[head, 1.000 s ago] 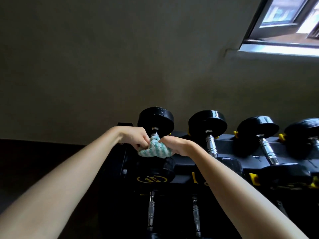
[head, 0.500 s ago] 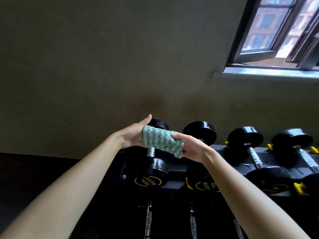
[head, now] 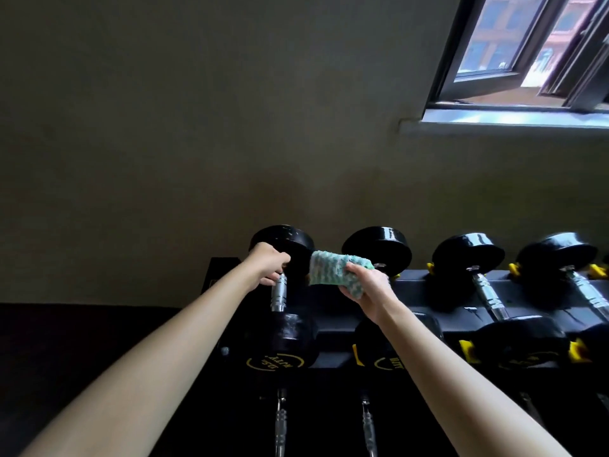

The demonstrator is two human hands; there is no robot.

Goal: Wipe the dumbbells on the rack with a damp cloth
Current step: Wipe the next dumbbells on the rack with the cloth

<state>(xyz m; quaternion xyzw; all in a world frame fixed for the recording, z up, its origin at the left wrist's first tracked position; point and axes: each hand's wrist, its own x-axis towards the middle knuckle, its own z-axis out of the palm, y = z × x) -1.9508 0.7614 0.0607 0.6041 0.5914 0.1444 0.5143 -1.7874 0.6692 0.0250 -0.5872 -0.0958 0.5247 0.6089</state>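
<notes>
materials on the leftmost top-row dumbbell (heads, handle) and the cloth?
Leftmost dumbbell heads: black with a soft sheen and yellow printed lettering, likely rubber or urethane coating; cannot confirm. Handle: bright silver with ringed bands, looks like chromed steel. Cloth in the right hand: teal-and-white, nubby looped pile, likely microfibre or terry.

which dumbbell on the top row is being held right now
The leftmost dumbbell: the left hand grips the top of its chrome handle. The other three in that row sit untouched.

Both arms reach forward (bare), left hand [head: 271,268] and right hand [head: 369,285] clenched.
</notes>
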